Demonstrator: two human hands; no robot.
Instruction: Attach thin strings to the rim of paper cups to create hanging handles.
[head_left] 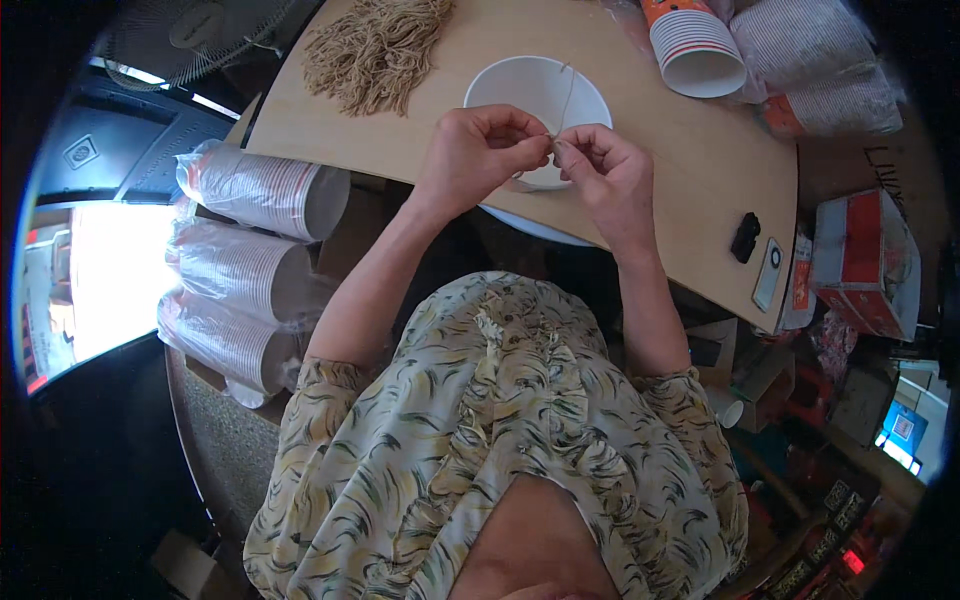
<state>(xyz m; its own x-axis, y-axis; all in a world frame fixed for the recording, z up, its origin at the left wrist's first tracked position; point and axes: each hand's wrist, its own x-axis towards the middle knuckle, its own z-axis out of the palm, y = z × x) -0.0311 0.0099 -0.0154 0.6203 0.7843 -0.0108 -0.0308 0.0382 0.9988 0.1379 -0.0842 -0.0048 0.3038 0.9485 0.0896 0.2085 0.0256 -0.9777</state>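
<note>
Both my hands meet over the near side of a round white tub (520, 85) on the wooden table. My left hand (482, 158) is closed in a pinch, thumb against forefinger, on a thin tan string (569, 98). Tip to tip with it, my right hand (612, 178) pinches the same string. One end of the string rises from the fingertips toward the tub's far rim. The part between my fingers is hidden. A thick bundle of tan strings (380, 55) lies on the table, beyond my left hand.
Stacked paper cups (700, 60) and bagged cups (805, 45) stand at the table's far right. More bagged cup stacks (250, 270) are at the left. A phone-like flat object (767, 275) and a small black object (745, 237) lie near the right edge, beside a red-and-white box (865, 260).
</note>
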